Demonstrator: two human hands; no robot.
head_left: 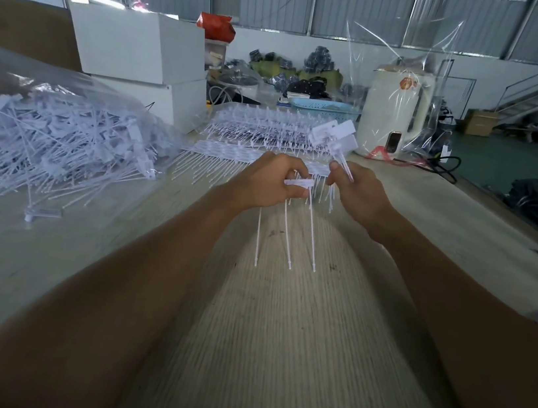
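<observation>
My left hand (268,183) grips a short strip of white plastic tag ties (299,183) by its head bar, and three thin tails hang down from it toward the table. My right hand (357,190) pinches the stems of a few separated white tag ties (334,135), whose flat label heads stick up and away. Both hands hover above the pale wooden table (278,326), close together. Behind them lie neat rows of joined tag ties (264,130).
A clear plastic bag heaped with loose white ties (48,138) fills the left side. White boxes (137,47) stand behind it. A white appliance wrapped in clear plastic (394,114) and a blue basket (324,108) sit at the back. The table's right edge drops to a green floor.
</observation>
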